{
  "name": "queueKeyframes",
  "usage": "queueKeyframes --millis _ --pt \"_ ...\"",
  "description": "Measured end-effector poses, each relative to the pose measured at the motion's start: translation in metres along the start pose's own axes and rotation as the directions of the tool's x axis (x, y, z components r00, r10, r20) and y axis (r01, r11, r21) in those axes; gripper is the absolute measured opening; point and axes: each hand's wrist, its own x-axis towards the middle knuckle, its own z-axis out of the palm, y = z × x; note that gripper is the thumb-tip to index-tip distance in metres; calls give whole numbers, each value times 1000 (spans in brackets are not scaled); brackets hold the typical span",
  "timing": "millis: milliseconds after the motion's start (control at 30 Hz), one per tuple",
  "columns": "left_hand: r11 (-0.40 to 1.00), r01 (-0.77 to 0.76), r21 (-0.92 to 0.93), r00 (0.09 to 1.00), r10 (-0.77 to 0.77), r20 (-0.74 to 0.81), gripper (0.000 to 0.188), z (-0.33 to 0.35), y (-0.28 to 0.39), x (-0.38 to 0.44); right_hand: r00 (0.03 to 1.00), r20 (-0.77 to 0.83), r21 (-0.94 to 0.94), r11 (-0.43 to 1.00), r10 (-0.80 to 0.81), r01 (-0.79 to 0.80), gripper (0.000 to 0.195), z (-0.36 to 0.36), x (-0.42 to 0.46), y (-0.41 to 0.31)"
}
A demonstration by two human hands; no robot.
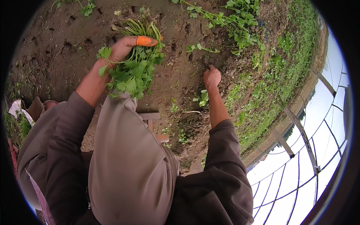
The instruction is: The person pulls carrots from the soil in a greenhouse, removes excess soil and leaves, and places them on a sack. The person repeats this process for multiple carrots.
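Observation:
My left hand (pixel 123 47) is closed around a bunch of leafy celery-like plants (pixel 134 71). The pale stems and thin roots point away from me, while the leaves hang back toward my knee. An orange finger cot (pixel 146 41) covers the thumb of that hand. To the right, my right hand (pixel 212 76) is down at the bare soil (pixel 180 81), knuckles up and fingers curled. Its fingertips are hidden, and I cannot make out whether they grip anything. Just beyond it, a single leafy sprig (pixel 201 48) lies on the ground.
Larger green plants (pixel 239 25) lean over the soil at the upper right. A weedy strip (pixel 270 92) runs along the right side, with a greenhouse frame (pixel 298 129) beyond. Between my legs, part of a wooden stool (pixel 149 116) shows. Small holes dot the soil.

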Motion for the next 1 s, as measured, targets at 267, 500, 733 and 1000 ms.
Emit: queueKeyframes --millis 267,500,733,1000 --pt "998 23 55 999 -20 -47 31 -6 -9 -7 991 -80 -25 994 103 -105 42 -2 8 -13" --pt "985 172 -5 984 -172 -39 32 15 3 -2 979 43 -265 947 197 -179 32 -5 17 -26" --pt "923 353 155 933 -334 -138 31 25 -13 -5 965 -100 482 837 -240 258 21 -72 -33 -94" --pt "876 369 310 929 -340 -145 29 30 -29 -1 982 -63 919 374 -181 128 13 -77 -87 -169"
